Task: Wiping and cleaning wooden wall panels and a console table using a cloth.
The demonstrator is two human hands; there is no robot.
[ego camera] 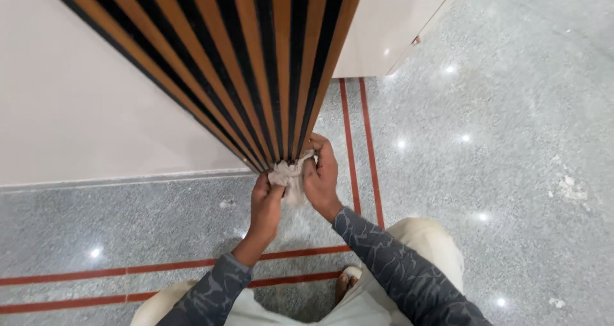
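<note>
A pale rag (pixel 289 175) is gripped by both hands, left hand (pixel 265 206) and right hand (pixel 322 175), at the slatted panel's (pixel 268 63) foot; the rag is partly hidden by fingers.

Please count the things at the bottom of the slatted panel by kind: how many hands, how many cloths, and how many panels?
Hands: 2, the left hand and the right hand
Cloths: 1, a pale cloth held by both hands
Slatted panels: 1, the panel with orange and black strips
Total: 4
</note>
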